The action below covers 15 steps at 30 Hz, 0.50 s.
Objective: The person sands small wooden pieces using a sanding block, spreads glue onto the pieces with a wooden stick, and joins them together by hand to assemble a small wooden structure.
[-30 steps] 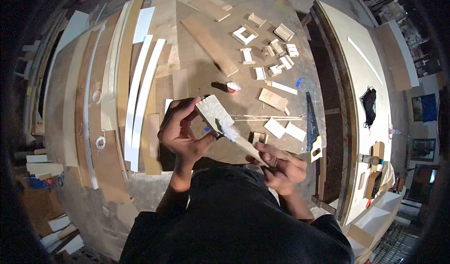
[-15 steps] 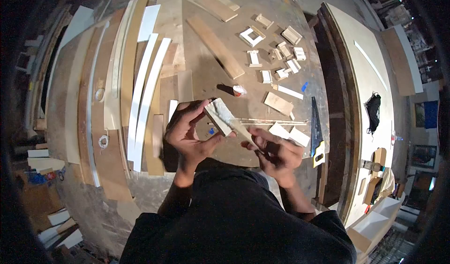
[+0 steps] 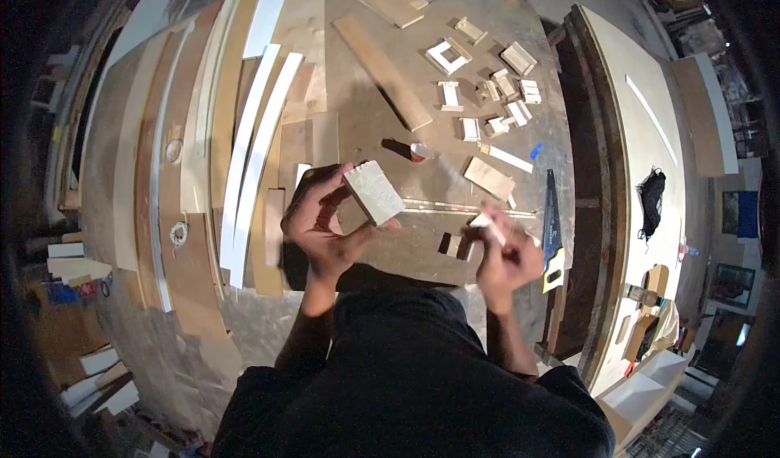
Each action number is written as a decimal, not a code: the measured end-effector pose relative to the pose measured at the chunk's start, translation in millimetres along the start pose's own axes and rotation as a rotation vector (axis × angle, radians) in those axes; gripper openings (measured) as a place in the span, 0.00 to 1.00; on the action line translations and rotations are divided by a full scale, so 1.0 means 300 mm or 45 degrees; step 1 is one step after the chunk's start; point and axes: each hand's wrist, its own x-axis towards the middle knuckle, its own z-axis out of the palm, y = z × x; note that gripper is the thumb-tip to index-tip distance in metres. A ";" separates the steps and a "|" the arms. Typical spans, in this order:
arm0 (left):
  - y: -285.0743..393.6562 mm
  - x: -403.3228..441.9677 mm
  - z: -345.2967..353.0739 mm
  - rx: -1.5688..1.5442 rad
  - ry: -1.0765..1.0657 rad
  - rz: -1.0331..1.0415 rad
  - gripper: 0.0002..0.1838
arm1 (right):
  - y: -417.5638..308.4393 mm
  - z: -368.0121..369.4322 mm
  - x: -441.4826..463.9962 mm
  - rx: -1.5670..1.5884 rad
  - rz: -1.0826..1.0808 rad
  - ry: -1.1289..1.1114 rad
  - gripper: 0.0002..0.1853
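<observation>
My left hand (image 3: 321, 230) grips a small rectangular wooden block (image 3: 375, 195) by its edges, thumb below and fingers above. Its broad face, turned up, has a whitish, uneven surface. Apart from it, to the right, my right hand (image 3: 512, 263) is closed and smeared by motion around a thin pale wooden stick (image 3: 445, 169), whose far end is a blur. Near that end stands a small white cup (image 3: 419, 151) with reddish contents or marking. A small piece with dark and pale bands (image 3: 455, 246) lies between my hands.
Several small wooden assemblies (image 3: 448, 55) sit at the table's upper right. A handsaw (image 3: 553, 238) lies along the right edge. Long white strips (image 3: 264, 149) and boards cover the left. A second bench (image 3: 642, 149) stands to the right, across a dark gap.
My right hand has drawn the stick away from the block, moving right. The block in my left hand has turned so its broad face shows more. The view has shifted slightly.
</observation>
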 end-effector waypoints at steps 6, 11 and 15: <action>-0.024 -0.017 -0.061 -0.083 -0.084 -0.042 0.40 | 0.369 0.046 0.093 -0.282 0.449 -0.189 0.05; -0.017 -0.082 -0.126 -0.006 -0.121 -0.212 0.42 | 0.630 0.156 0.094 -0.519 0.442 -0.440 0.06; -0.002 -0.130 -0.160 0.046 -0.145 -0.240 0.42 | 0.731 0.230 0.066 -0.531 0.338 -0.514 0.06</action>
